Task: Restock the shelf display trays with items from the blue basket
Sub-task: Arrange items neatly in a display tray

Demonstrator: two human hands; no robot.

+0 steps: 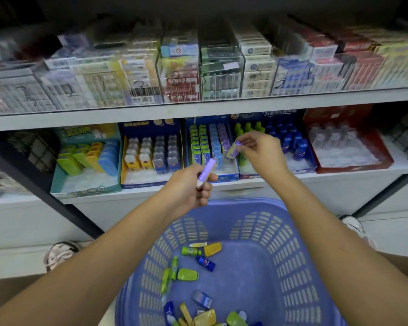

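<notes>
At frame centre the left hand point(190, 184) is curled around a purple pack point(205, 172), thumb on top, the pack's upper end sticking out toward the shelf. Up and to the right, the right hand point(259, 152) pinches a second purple pack point(233, 149) between its fingertips, holding it tilted over the blue tray point(224, 176) in the middle of the lower shelf point(245, 183). That tray holds rows of green, light blue and purple packs standing upright, with bare space at its front. To its left sit a tray of yellow and grey items point(151, 156) and a teal tray point(87, 165); to its right, a red tray point(346, 142). The blue basket point(264, 234) fills the lower centre of the frame beneath both forearms, with loose green, yellow and blue items scattered on its floor.
</notes>
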